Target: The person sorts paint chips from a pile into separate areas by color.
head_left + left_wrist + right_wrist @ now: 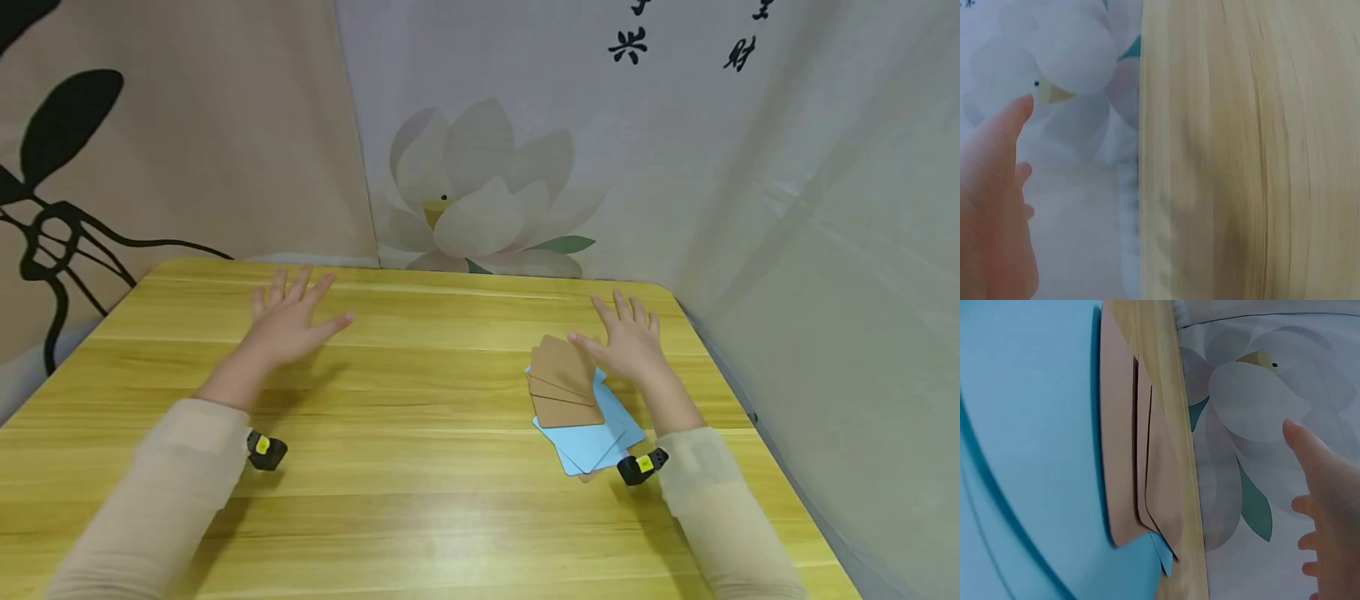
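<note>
My left hand [287, 323] hovers over the left back part of the wooden table [390, 467], fingers spread, holding nothing. Its shadow falls on the wood in the left wrist view. Above the right side, my right hand [628, 340] has its fingers spread too and grips nothing. Beside and below its thumb lies a loose pile of cards. Several brown cards [566, 412], fanned over one another, lie on top of several light blue cards [577, 446]. A small brown corner pokes out beneath the blue ones. The right wrist view shows the brown cards [1119, 456] overlapping the blue cards [1029, 425] up close.
A hanging cloth [487, 50] with a printed lotus and dark characters stands behind the table's back edge. Pale cloth [847, 208] also hangs along the right. Each wrist carries a small black camera, one at the left sleeve [266, 452] and one at the right [641, 468].
</note>
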`<state>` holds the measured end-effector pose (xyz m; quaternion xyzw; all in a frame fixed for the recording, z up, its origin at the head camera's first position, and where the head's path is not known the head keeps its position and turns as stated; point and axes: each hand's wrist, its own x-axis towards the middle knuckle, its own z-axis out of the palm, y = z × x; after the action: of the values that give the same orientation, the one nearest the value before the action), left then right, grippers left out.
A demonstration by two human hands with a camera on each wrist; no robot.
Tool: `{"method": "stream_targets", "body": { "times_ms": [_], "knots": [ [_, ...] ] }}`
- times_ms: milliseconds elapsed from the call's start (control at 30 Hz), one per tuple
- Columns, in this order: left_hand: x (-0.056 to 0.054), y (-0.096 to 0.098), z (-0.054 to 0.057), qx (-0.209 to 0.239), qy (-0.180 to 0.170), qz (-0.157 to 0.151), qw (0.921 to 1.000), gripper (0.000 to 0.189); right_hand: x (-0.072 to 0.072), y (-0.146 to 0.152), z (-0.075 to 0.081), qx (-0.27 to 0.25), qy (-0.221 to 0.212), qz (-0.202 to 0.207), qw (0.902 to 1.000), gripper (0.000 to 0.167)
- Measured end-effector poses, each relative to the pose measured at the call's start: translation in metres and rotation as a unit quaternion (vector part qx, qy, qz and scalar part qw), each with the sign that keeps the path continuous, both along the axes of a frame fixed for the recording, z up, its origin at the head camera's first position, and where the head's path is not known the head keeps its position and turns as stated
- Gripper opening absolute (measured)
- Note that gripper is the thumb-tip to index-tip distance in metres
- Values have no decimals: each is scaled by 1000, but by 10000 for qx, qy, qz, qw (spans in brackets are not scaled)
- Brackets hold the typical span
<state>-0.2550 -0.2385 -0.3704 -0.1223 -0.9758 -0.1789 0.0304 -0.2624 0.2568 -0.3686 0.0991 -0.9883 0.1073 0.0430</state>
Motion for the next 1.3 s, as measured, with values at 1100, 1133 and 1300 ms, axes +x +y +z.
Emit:
{"method": "stream_targets", "body": {
  "times_ms": [1100, 1133, 1300],
  "knots": [
    [-17, 140, -33, 1199, 369, -1368, 9826, 84, 35, 9, -28, -1295, 270, 15, 9912, 88],
    [-18, 143, -34, 1213, 359, -1403, 9820, 83, 35, 9, -28, -1325, 262, 19, 9908, 89],
    [-21, 161, -40, 1323, 239, -1507, 9794, 81, 36, 10, -32, -1450, 244, 11, 9891, 88]
  ]
}}
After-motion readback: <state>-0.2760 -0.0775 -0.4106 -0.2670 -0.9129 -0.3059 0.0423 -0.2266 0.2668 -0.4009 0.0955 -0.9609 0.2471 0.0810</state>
